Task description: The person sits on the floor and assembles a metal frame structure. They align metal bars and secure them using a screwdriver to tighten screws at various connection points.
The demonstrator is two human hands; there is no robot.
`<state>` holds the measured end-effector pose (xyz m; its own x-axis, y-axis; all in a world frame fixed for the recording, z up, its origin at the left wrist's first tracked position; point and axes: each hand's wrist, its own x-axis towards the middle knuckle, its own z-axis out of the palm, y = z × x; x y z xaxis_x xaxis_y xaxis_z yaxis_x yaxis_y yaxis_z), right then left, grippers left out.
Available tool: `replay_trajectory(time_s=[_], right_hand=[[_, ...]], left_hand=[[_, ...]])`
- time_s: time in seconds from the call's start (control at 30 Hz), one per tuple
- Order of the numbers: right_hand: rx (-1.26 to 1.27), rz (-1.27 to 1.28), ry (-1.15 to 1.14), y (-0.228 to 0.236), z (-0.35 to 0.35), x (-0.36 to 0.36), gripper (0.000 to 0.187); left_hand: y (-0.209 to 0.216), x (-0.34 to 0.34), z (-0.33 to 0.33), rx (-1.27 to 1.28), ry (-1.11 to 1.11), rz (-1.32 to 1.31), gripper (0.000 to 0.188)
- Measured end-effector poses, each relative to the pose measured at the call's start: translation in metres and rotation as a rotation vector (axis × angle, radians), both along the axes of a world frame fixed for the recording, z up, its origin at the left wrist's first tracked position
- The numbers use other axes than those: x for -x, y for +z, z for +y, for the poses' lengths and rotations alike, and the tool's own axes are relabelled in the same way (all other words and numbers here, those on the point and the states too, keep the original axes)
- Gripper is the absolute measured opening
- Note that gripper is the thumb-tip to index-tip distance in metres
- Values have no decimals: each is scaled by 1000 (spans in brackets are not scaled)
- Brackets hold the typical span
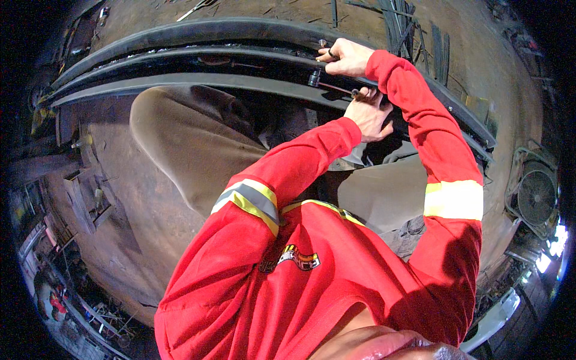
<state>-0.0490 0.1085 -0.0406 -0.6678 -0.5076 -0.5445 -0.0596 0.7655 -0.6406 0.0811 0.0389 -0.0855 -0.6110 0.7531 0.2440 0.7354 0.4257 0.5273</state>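
A ratchet wrench (337, 89) with a dark socket (314, 78) at its far end lies across a long dark metal beam (180, 82). My left hand (369, 115) is closed around the wrench's handle end. Just beyond it, my right hand (349, 59) rests at the beam's upper edge, its thumb and fingers pinched together; what they hold is too small to make out. A small bolt-like piece (323, 43) stands on the beam beside those fingertips. Both arms are in red sleeves with reflective bands.
The beam's channels run from far left to right, across in front of my knees (174, 129). Thin metal strips (399, 27) lie on the brown floor (276, 11) beyond. A fan-like round unit (536, 195) stands at right; a small metal frame (87, 201) is at left.
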Motion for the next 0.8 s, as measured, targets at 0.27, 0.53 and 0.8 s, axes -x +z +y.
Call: replay_trajectory(time_s=[0.27, 0.53, 0.8], right_hand=[[-19, 310, -210, 13, -18, -44, 75], [-188, 611, -227, -2, -33, -54, 76], [-197, 633, -177, 1, -38, -49, 66]], left_hand=[[-23, 8, 9, 82, -203, -134, 51], [-24, -4, 31, -70, -258, -236, 45], [-2, -55, 33, -421, -329, -362, 39]])
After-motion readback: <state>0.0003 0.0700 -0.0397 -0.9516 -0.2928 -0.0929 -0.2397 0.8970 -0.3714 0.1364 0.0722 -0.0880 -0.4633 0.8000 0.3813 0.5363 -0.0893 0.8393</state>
